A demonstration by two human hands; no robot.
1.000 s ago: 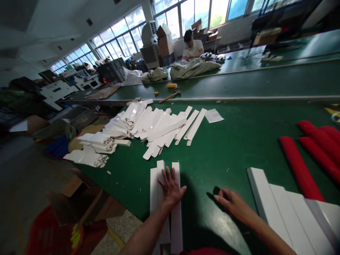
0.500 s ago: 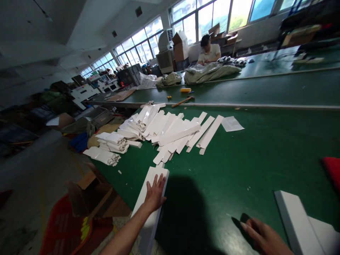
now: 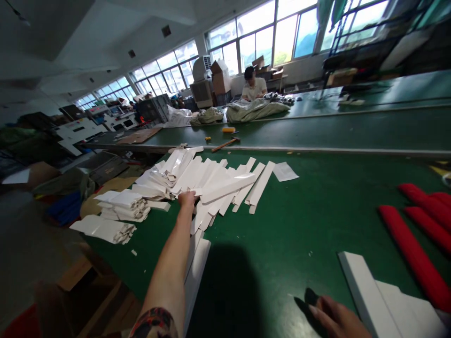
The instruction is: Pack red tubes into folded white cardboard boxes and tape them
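My left hand (image 3: 187, 199) is stretched far forward onto the spread of flat white cardboard box blanks (image 3: 211, 180) on the green table (image 3: 317, 206); its fingers curl at the near edge of that pile, on a blank. Under my left forearm lie folded long white boxes (image 3: 197, 270) near the table's front edge. My right hand (image 3: 333, 317) rests low at the front, fingers loosely apart, holding nothing, just left of a row of assembled white boxes (image 3: 373, 300).
Stacks of white blanks (image 3: 121, 206) sit at the table's left edge, another stack (image 3: 104, 229) nearer. Red rolled items (image 3: 416, 234) lie at the right. A wooden-handled hammer (image 3: 225, 143) and a yellow object (image 3: 228, 129) lie on the far table, where a person (image 3: 254, 84) sits by cloth.
My left hand left the folded white boxes at the front edge and reached forward to the pile of blanks. My right hand stayed low at the front.
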